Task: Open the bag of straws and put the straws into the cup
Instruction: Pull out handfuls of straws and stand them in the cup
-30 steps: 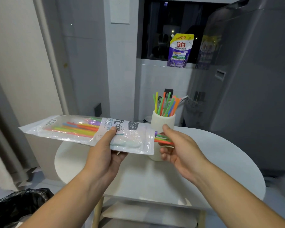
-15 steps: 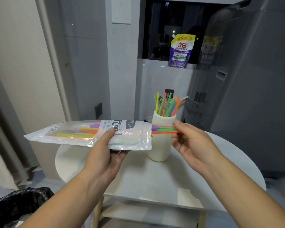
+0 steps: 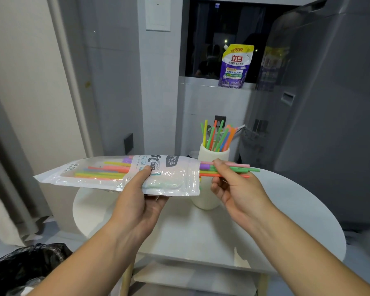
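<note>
My left hand [image 3: 144, 195] grips a clear plastic straw bag [image 3: 107, 175] and holds it level above the table, thumb on top, its open end to the right. Coloured straws remain inside it. My right hand [image 3: 233, 184] pinches a bunch of straws [image 3: 235, 168], pink, green, orange and purple, that stick out of the bag's mouth to the right. Behind them stands a white cup [image 3: 207, 199] on the round white table [image 3: 286, 227], with several coloured straws [image 3: 219, 136] upright in it.
A purple detergent pouch [image 3: 235, 66] stands on the window ledge behind. A grey appliance [image 3: 329, 107] fills the right side. A bin with a black liner [image 3: 24, 268] sits at the lower left. A shelf [image 3: 190, 274] lies under the table.
My right hand has drawn the bunch of straws further out of the bag to the right. The bag has risen slightly and stays level in my left hand.
</note>
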